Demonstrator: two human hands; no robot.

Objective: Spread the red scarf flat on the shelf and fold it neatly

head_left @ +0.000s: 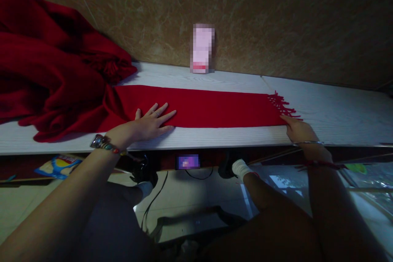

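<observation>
A red scarf (215,108) lies stretched flat along a white wood-grain surface, its knotted fringe (282,105) at the right end. My left hand (150,123) is open and rests flat on the scarf with fingers spread, near where the cloth begins to wrinkle. At the scarf's near right corner, just by the fringe, my right hand (301,130) has its fingers closed on the edge. The curled fingers of that hand are partly hidden from above.
A heap of red cloth (55,61) fills the left side. Behind the scarf a blurred pink-white object (202,47) stands against the brown marbled wall (276,20). Below the surface's front edge are a lit phone-like screen (188,162), a dark cable, and a blue-yellow packet (59,166).
</observation>
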